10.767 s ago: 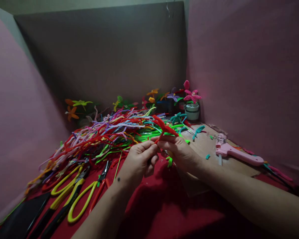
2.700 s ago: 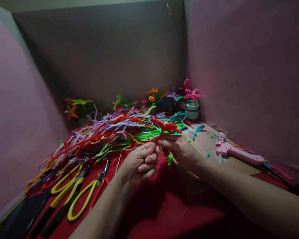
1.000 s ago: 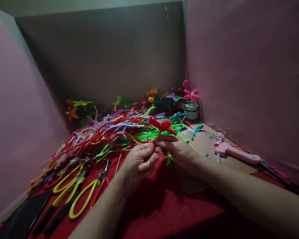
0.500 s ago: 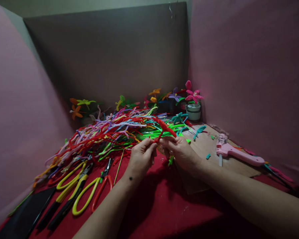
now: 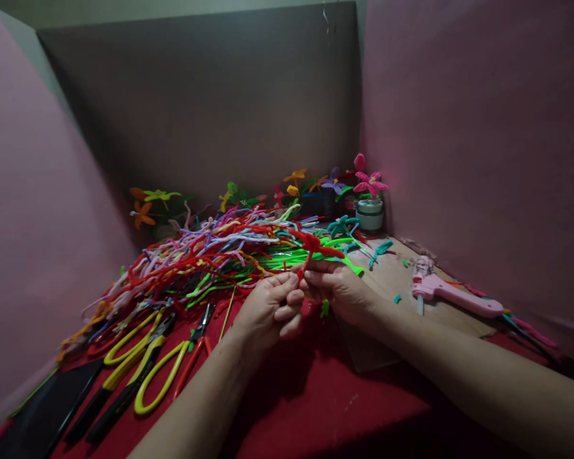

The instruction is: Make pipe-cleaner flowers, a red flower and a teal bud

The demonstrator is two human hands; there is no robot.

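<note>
Between my two hands, above the red cloth, is a red pipe-cleaner flower (image 5: 312,245) with petals spreading at the top and a thin stem running down. My left hand (image 5: 273,303) pinches the lower end of the stem between thumb and forefinger. From the other side, my right hand (image 5: 338,287) grips the same stem, its fingertips touching those of the left. The stem's bottom end is hidden by the fingers. Just behind the hands lies a heap of coloured pipe cleaners (image 5: 210,248), with bright green ones (image 5: 287,258) nearest the flower.
Left of my arms lie black-and-yellow pliers (image 5: 138,373), yellow-handled scissors (image 5: 160,376) and red-handled pliers (image 5: 198,347). A pink glue gun (image 5: 454,293) rests on a board (image 5: 387,280) at right. Finished flowers, one in a pale pot (image 5: 369,215), stand along the back wall.
The red flower has turned so its petals face differently. My left hand has rotated, showing more of its curled fingers; both hands still hold the stem. The view has shifted slightly.
</note>
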